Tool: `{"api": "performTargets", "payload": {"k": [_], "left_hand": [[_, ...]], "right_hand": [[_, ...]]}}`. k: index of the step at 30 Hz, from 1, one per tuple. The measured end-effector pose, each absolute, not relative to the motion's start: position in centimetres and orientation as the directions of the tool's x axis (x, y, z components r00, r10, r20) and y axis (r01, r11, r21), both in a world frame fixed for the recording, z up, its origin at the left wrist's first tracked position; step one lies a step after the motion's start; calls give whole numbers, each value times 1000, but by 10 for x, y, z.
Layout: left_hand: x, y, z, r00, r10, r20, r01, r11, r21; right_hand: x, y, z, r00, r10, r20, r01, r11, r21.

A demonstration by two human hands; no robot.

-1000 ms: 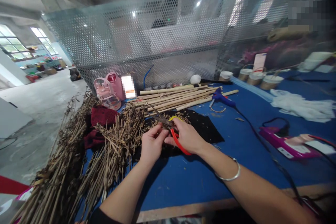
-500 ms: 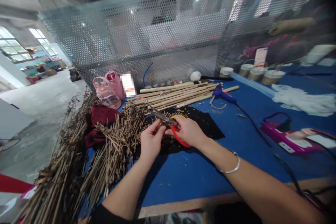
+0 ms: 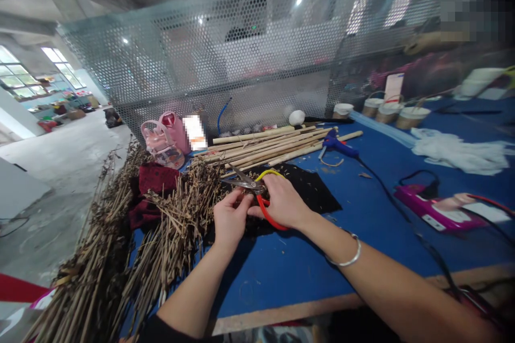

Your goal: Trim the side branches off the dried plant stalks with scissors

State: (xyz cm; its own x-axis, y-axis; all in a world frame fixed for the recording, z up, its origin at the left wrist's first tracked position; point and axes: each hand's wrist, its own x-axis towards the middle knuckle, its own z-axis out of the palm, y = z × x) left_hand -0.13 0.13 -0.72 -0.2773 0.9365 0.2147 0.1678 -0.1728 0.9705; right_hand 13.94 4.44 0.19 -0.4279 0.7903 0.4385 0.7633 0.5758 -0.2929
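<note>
Scissors (image 3: 254,185) above blue tabletop (image 3: 298,273), perforated screen (image 3: 193,64) behind, grey floor (image 3: 82,142)

No lettering can be read.
The white pack (image 3: 195,133) beside the pink container (image 3: 176,129) is pixelated, an orange band showing; the pale card (image 3: 394,86) by the small pots (image 3: 412,119) and any marks on the purple power strip (image 3: 453,219) are too small or blurred to make out.
</note>
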Motion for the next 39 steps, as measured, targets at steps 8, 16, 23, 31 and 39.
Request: {"api": "performTargets", "payload": {"k": [8,16,23,31,39], "left_hand": [[-4,3,-11,-300,919,257,233,-191,953],[-5,4,-12,-341,913,225,212,-159,964],[-6,7,-12,-322,931,169,65,-156,986],[-1,4,-3,-137,986,97,-151,-117,982],[-1,4,-9,-162,978,133,-74,-146,986]], "right_hand": [[140,41,4,-388,859,335,806,492,-329],[141,44,0,-368,879,303,816,462,-348],[142,47,-1,-366,898,245,807,437,-398],[143,45,2,-476,823,309,697,568,-438],[144,48,3,-492,772,402,718,621,-313]]}}
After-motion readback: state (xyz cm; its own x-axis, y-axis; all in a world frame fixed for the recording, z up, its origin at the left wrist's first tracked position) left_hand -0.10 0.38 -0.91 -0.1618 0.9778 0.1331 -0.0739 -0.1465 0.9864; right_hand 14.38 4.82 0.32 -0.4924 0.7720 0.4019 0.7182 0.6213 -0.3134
